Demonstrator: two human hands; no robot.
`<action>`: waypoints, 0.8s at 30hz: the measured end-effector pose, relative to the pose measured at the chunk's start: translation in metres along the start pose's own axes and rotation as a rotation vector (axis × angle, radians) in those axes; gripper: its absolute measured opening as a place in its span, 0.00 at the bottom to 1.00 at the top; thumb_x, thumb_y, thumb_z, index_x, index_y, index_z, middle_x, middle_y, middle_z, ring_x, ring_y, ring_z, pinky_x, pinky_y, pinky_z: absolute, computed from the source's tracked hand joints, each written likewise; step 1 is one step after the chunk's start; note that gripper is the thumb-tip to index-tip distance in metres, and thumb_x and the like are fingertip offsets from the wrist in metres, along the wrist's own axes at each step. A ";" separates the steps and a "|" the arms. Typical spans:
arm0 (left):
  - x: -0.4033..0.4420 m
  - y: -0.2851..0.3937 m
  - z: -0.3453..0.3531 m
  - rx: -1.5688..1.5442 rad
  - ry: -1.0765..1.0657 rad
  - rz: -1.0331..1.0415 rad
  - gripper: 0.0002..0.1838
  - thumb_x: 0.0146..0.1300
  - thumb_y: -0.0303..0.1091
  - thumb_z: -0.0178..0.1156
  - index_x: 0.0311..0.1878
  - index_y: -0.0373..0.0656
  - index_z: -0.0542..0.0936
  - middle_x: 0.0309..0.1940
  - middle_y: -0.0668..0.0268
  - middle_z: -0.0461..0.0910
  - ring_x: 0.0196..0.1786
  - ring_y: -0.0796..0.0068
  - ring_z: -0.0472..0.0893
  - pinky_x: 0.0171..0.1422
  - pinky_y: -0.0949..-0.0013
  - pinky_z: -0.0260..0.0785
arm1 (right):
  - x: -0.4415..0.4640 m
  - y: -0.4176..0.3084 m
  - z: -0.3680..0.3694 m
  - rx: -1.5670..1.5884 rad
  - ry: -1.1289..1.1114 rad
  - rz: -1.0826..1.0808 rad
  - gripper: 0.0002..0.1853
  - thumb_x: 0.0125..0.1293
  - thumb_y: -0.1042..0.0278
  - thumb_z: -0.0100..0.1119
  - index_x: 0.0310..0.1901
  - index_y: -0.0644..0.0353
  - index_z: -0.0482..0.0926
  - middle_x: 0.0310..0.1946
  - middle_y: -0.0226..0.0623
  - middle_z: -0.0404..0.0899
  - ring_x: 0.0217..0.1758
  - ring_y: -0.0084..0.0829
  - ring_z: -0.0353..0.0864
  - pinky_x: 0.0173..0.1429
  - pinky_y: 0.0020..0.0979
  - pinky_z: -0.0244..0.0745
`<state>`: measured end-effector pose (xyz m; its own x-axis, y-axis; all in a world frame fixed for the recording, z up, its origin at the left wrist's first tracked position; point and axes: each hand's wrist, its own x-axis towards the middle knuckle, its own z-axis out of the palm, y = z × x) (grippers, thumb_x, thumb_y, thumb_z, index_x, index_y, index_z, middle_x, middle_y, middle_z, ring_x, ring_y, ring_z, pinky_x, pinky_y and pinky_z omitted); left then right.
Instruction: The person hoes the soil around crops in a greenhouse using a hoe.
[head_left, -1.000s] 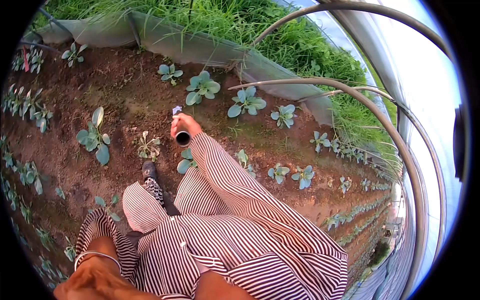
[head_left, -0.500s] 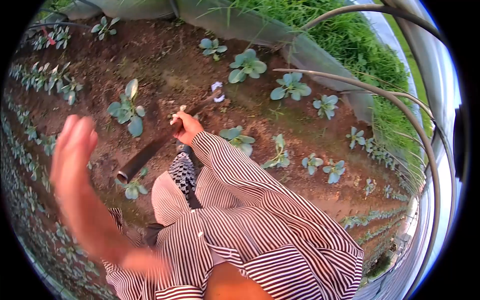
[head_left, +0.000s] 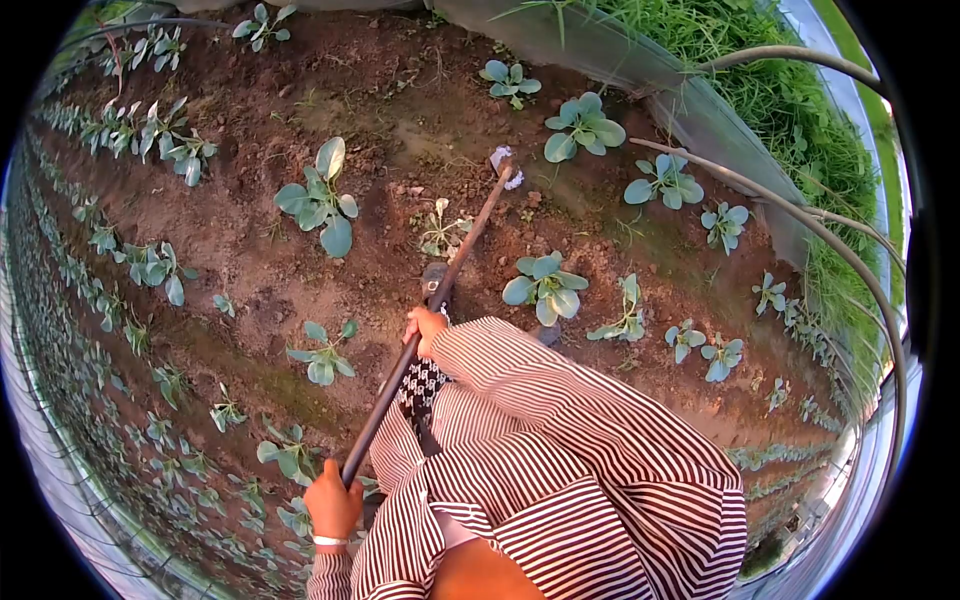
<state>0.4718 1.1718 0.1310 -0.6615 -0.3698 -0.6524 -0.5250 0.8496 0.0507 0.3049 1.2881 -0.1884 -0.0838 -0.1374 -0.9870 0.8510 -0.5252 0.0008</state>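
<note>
Handle [head_left: 463, 250] now two-handed: left hand [head_left: 333, 503], up in the air a moment ago, is closed round its near end; right hand [head_left: 427, 328] is wrapped round it farther up. Both grips clenched on it, neither spare. It slants out over the soil [head_left: 390, 60], pale head [head_left: 513, 181] at the far end, between a withered plant [head_left: 440, 228] and a leafy plant [head_left: 583, 128]. From where I stand, can't tell if that head touches soil. Two-point hold should mean steadier aim than one hand gave.
</note>
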 end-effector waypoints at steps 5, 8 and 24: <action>-0.001 -0.022 0.059 -0.157 0.032 -0.141 0.12 0.46 0.33 0.61 0.31 0.39 0.71 0.20 0.49 0.76 0.26 0.46 0.78 0.30 0.51 0.68 | -0.014 0.003 0.029 0.003 -0.109 -0.051 0.11 0.54 0.72 0.58 0.23 0.58 0.65 0.12 0.26 0.55 0.11 0.22 0.57 0.17 0.32 0.60; 0.039 -0.019 0.097 -0.452 -0.066 -0.146 0.12 0.49 0.33 0.61 0.36 0.38 0.74 0.25 0.47 0.78 0.31 0.46 0.79 0.34 0.55 0.69 | -0.016 -0.039 0.061 -0.050 -0.208 -0.188 0.11 0.54 0.70 0.59 0.26 0.61 0.65 0.11 0.30 0.61 0.09 0.25 0.62 0.10 0.32 0.61; 0.136 0.065 0.168 -0.742 -0.376 -0.089 0.23 0.49 0.36 0.61 0.47 0.33 0.72 0.34 0.43 0.79 0.40 0.46 0.79 0.45 0.56 0.71 | 0.046 -0.116 0.059 -0.787 0.291 -0.576 0.09 0.54 0.73 0.55 0.32 0.71 0.69 0.13 0.42 0.73 0.09 0.31 0.72 0.13 0.35 0.66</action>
<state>0.4377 1.2398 -0.0812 -0.4472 -0.1620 -0.8796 -0.8702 0.3062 0.3860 0.1717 1.2935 -0.2243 -0.5488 0.2272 -0.8045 0.8293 0.2691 -0.4897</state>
